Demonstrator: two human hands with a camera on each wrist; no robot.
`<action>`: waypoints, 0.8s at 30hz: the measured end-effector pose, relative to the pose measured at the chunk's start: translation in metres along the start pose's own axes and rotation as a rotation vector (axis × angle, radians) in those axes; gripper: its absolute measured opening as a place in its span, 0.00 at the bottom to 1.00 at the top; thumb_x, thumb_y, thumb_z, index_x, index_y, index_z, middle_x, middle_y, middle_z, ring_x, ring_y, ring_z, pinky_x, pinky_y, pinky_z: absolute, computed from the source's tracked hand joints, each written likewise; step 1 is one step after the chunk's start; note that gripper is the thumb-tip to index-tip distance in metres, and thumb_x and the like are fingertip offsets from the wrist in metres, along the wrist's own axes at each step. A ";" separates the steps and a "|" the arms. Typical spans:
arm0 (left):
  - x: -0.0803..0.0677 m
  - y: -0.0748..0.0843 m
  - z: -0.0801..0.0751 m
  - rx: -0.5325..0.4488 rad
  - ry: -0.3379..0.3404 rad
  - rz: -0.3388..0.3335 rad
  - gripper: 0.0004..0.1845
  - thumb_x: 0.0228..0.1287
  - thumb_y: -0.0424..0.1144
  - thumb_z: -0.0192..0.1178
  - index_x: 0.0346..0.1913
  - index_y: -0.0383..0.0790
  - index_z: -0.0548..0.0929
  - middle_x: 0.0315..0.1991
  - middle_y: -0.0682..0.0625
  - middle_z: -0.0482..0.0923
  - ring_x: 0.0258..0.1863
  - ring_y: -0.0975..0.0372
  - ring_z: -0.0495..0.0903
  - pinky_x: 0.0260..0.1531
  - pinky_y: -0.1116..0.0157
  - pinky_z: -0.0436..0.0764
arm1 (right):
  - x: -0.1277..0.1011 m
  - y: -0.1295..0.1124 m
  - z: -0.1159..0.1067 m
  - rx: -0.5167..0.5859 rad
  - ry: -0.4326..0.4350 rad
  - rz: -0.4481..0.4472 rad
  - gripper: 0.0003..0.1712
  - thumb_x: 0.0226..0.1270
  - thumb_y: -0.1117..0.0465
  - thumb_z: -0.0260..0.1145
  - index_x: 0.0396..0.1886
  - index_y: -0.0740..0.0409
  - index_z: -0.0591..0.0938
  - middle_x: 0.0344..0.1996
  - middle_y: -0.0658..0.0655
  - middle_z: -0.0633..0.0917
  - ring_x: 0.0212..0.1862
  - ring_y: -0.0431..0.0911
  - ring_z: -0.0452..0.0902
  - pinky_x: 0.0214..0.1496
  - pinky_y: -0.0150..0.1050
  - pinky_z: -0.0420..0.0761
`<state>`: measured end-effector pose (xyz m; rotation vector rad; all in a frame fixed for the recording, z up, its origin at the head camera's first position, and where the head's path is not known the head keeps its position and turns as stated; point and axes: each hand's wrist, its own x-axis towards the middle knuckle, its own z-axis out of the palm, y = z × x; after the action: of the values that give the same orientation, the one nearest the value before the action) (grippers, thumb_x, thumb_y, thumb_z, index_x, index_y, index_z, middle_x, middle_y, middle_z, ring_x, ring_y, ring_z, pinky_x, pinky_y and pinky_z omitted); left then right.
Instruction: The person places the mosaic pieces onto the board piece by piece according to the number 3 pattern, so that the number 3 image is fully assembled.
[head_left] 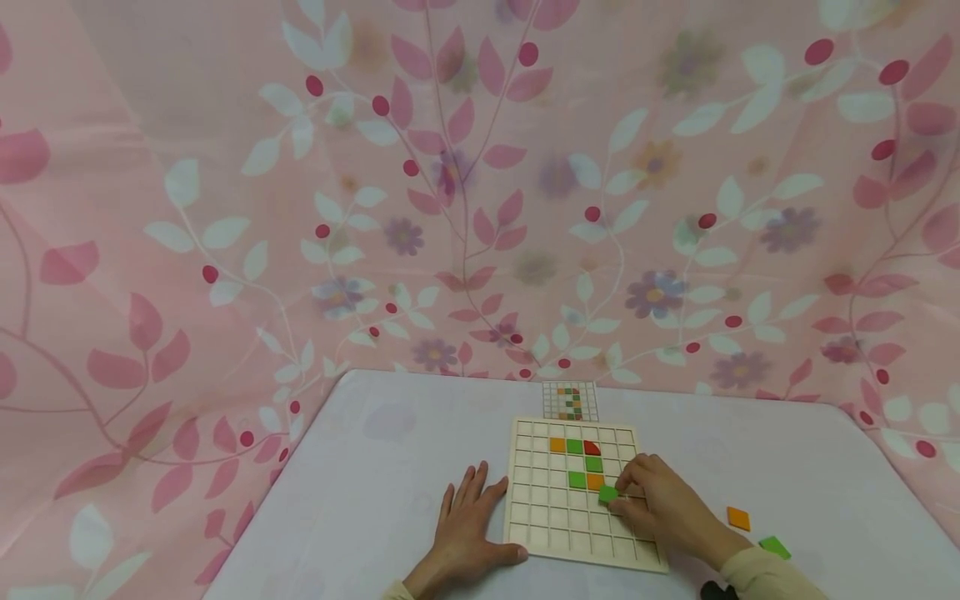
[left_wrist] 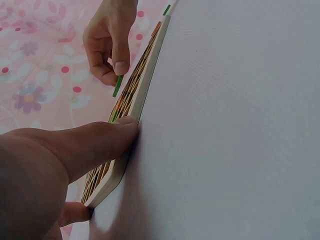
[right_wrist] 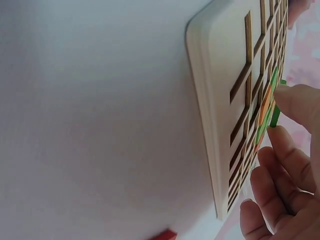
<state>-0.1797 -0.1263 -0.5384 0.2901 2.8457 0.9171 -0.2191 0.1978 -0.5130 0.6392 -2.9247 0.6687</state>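
A pale wooden grid board (head_left: 547, 525) lies on the white table, with orange, green and red square tiles set in its upper cells. My right hand (head_left: 651, 498) pinches a green tile (head_left: 607, 493) just above the board, below the orange and green tiles. In the left wrist view the green tile (left_wrist: 117, 86) hangs edge-on between thumb and fingers. The right wrist view shows the green tile (right_wrist: 274, 116) at the fingertips over the board (right_wrist: 215, 100). My left hand (head_left: 468, 525) rests flat on the table, its thumb (left_wrist: 100, 142) pressed against the board's left edge (left_wrist: 127, 150).
A small pattern card (head_left: 570, 401) lies beyond the board by the pink floral curtain. Loose tiles lie on the table at the right: an orange one (head_left: 738, 518) and a green one (head_left: 774, 547). A red piece (right_wrist: 162, 235) shows at the bottom of the right wrist view.
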 end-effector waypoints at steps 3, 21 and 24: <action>0.000 0.000 0.000 0.004 0.004 -0.001 0.54 0.40 0.67 0.73 0.73 0.50 0.67 0.79 0.42 0.47 0.79 0.47 0.42 0.71 0.36 0.40 | 0.001 0.000 0.004 -0.006 0.000 -0.026 0.12 0.57 0.42 0.74 0.32 0.37 0.79 0.37 0.35 0.75 0.42 0.34 0.67 0.46 0.37 0.79; -0.001 0.000 0.002 -0.003 0.008 -0.016 0.54 0.39 0.66 0.73 0.72 0.51 0.68 0.79 0.43 0.48 0.79 0.47 0.43 0.71 0.35 0.40 | 0.005 0.001 0.011 0.036 -0.021 -0.076 0.11 0.57 0.42 0.73 0.35 0.36 0.82 0.37 0.35 0.76 0.43 0.34 0.68 0.48 0.38 0.79; -0.001 0.000 0.002 -0.008 0.007 -0.013 0.53 0.39 0.66 0.73 0.72 0.51 0.68 0.79 0.43 0.48 0.79 0.47 0.42 0.71 0.35 0.40 | 0.006 0.002 0.010 0.052 -0.029 -0.075 0.11 0.57 0.42 0.74 0.34 0.36 0.81 0.35 0.35 0.76 0.41 0.34 0.69 0.46 0.37 0.78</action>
<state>-0.1789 -0.1252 -0.5394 0.2678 2.8466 0.9289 -0.2255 0.1930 -0.5223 0.7663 -2.9016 0.7360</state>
